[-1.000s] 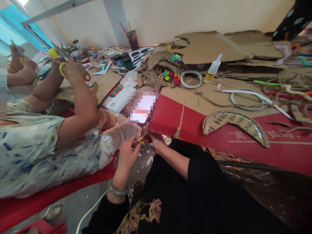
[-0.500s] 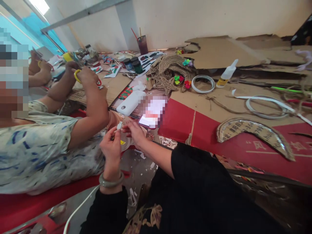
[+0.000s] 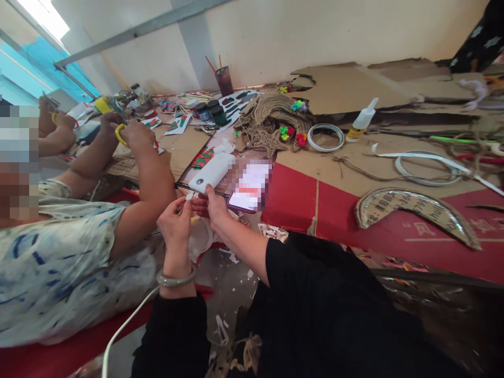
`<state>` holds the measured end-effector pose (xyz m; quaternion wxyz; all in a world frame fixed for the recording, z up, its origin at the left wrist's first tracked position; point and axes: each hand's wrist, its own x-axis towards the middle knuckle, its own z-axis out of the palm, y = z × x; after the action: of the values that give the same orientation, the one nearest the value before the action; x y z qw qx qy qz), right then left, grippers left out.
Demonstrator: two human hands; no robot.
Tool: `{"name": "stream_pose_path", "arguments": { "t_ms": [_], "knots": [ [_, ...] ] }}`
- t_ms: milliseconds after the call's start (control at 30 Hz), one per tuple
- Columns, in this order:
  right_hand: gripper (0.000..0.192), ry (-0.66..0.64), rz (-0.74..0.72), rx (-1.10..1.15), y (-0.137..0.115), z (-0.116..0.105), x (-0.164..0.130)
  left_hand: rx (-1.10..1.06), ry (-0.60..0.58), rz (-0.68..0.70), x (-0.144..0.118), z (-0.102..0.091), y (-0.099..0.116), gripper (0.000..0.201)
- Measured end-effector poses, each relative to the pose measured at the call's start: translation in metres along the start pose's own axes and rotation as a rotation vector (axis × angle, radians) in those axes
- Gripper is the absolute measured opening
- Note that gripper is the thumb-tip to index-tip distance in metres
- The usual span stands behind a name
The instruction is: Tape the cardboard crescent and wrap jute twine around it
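Note:
My left hand point(image 3: 175, 227), with a pale green bangle point(image 3: 175, 279) on the wrist, is raised in front of me with its fingers pinched on a small white scrap point(image 3: 189, 196). A bit of yellow point(image 3: 192, 219) shows under its fingers. My right hand point(image 3: 210, 206) meets it from the right, fingertips closed on the same scrap. Both sleeves are black. Just beyond the hands lie a phone point(image 3: 249, 187) with a lit screen and a white power bank point(image 3: 211, 172).
A co-worker lies at the left, cutting with yellow-handled scissors point(image 3: 119, 135). On the red and brown cardboard point(image 3: 293, 202) are a jute rope shape point(image 3: 268, 126) with pompoms, a tape ring point(image 3: 325, 137), a glue bottle point(image 3: 361, 121), paint jars point(image 3: 212, 111), a brush cup point(image 3: 224, 80) and a curved cardboard piece point(image 3: 413, 206). Paper scraps litter the floor.
My hands have risen from near my lap and come together on the white scrap, now close to the phone. The view has shifted slightly; the co-worker keeps cutting.

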<state>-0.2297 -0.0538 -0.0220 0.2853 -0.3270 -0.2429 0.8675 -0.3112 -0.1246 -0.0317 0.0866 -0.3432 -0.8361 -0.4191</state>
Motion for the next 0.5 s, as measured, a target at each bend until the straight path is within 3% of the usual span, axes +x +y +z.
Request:
{"name": "stream_pose_path", "arguments": {
  "t_ms": [500],
  "knots": [
    [0.042, 0.018, 0.040, 0.046, -0.007, -0.012, -0.014, -0.073, -0.085, 0.006, -0.003, -0.005, -0.001, 0.040]
  ]
}}
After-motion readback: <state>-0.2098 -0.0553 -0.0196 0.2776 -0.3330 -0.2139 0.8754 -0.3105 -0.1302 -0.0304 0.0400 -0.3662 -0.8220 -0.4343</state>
